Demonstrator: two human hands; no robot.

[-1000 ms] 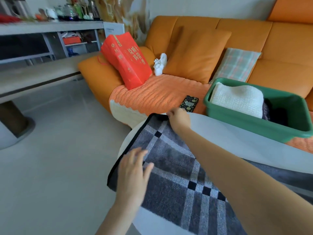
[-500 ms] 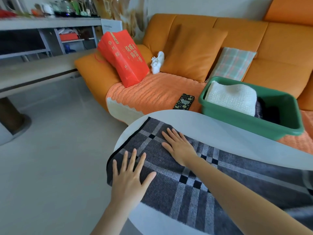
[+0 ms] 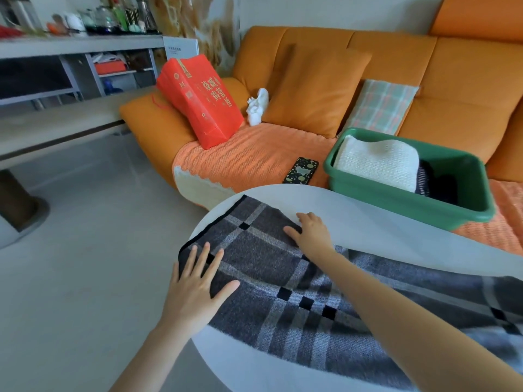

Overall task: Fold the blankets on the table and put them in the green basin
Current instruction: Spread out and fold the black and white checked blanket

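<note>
Now your left hand point(image 3: 195, 290) lies flat, released, on the woolly plaid blanket point(image 3: 268, 258) (black-edged); whether your right hand point(image 3: 314, 236) grips it is unclear.

**Surroundings: sofa and shelving**

An orange sofa point(image 3: 396, 52) stands along the wall. An orange knitted throw point(image 3: 249, 157) covers its seat. A red gift bag point(image 3: 203, 100) leans against the armrest, with a small white object point(image 3: 257, 107) just beside it. An orange cushion point(image 3: 314, 89) and a plaid cushion point(image 3: 379, 106) rest against the backrest. A phone in a dark patterned case point(image 3: 301, 171) lies on the throw. To the left, a grey shelf unit point(image 3: 79, 46) carries bottles point(image 3: 113, 19) on top.
</note>
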